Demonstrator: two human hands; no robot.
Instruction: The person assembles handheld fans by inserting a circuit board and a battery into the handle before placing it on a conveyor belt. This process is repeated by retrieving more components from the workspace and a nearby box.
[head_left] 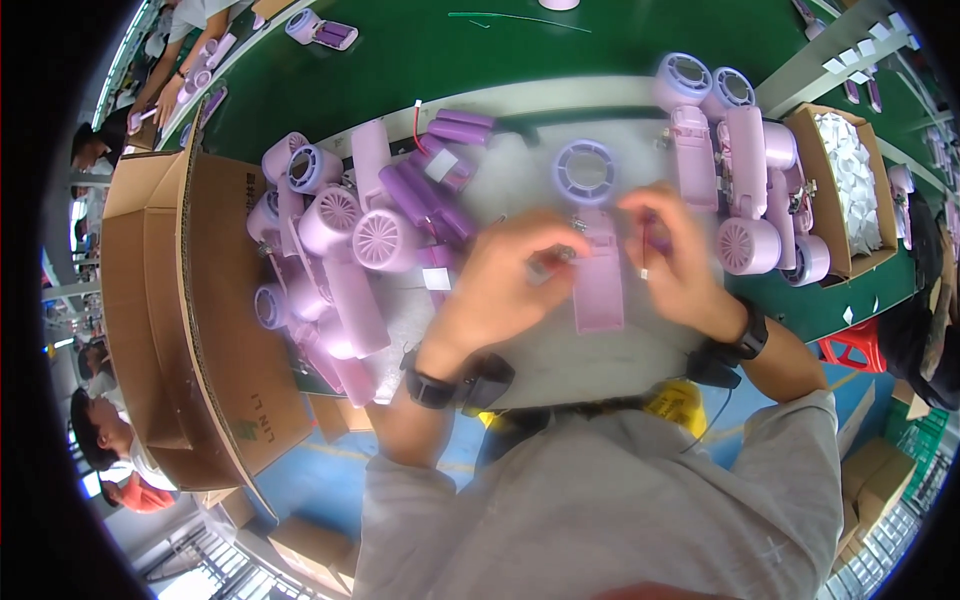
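Observation:
An open pink handheld fan housing [598, 290] lies on the pale work mat, with its round lilac fan ring [585, 172] at the far end. My left hand [510, 268] is curled at the housing's left edge, thumb and finger closed around the area of a small metallic part [568, 254]; blur hides the exact contact. Over the housing's right side, my right hand [680, 262] pinches a thin red wire lead with a white plug [644, 273]. Something purple shows between its fingers, mostly hidden. Purple cylindrical batteries [425, 200], one with a red lead, lie left of my left hand.
Pink fan housings [345, 290] are heaped at the left beside a large cardboard box [225, 330]. More housings [745, 180] lie at the right, next to a carton of white pieces [848, 185]. Behind the mat runs a pale ledge [560, 98]. Other people work at the upper left.

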